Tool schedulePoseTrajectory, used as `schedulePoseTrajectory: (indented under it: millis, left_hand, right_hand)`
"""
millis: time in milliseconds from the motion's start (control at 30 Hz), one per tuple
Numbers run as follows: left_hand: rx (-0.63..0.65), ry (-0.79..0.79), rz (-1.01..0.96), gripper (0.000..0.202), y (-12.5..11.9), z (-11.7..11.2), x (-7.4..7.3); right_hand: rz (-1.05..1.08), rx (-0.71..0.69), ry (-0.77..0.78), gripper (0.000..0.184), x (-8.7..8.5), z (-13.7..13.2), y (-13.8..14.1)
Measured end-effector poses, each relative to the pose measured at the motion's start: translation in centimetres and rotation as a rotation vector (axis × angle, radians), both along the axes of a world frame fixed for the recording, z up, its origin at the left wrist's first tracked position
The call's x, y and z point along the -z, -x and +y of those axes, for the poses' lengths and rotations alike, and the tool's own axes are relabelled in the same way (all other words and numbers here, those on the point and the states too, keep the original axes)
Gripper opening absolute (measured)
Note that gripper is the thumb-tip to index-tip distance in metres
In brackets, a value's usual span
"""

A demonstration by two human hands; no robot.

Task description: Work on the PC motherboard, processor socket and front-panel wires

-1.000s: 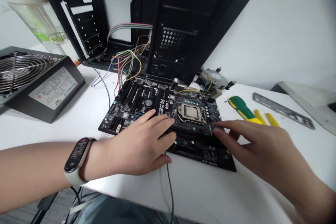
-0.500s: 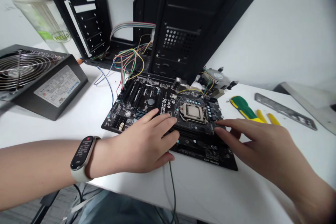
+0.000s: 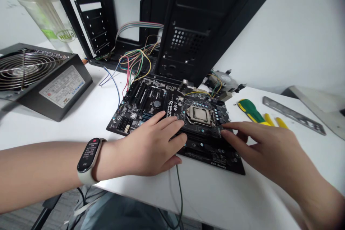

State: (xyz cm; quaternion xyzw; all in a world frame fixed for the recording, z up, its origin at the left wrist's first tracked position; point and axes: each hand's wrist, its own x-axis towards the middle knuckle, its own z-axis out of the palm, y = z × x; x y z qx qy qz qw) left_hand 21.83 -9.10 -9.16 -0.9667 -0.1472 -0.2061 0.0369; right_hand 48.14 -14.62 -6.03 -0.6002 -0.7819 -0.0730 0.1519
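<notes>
A: What are my hands doing?

B: Both are open and gripping nothing. Your left hand (image 3: 145,147) lies flat on the motherboard (image 3: 151,97), fingers spread, just below the CPU socket (image 3: 199,115), with a white wristband (image 3: 88,156) on that wrist. Your right hand (image 3: 266,147) touches the board's right side only with its fingertips (image 3: 225,133).

A: And the board?

B: It lies flat on the white bench (image 3: 205,187), right in front of you, with its far edge by the open black PC case (image 3: 185,36). Coloured wires (image 3: 137,64) run from the case.

A: What's off to the sides?

B: A green-and-yellow screwdriver (image 3: 250,110) lies right of the board, and a power supply (image 3: 45,86) sits left.

A: Anything readable?

B: GIGABYTE and ErP Ready on the board, HELLO on a tumbler (image 3: 45,21). The power supply's label is too small to read.
</notes>
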Motion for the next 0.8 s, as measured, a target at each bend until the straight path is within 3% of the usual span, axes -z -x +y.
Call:
schedulePoseTrajectory:
  millis: [633,800]
  left_hand:
    - [-0.021,-0.041,0.035,0.037,-0.1,-0.1,0.2]
    - [-0.032,-0.045,0.033,0.037,-0.1,-0.1,0.3]
  right_hand:
    - [0.008,0.024,-0.016,0.04,0.6,0.4,-0.1]
    - [-0.034,-0.021,0.077,0.028,0.7,0.5,-0.9]
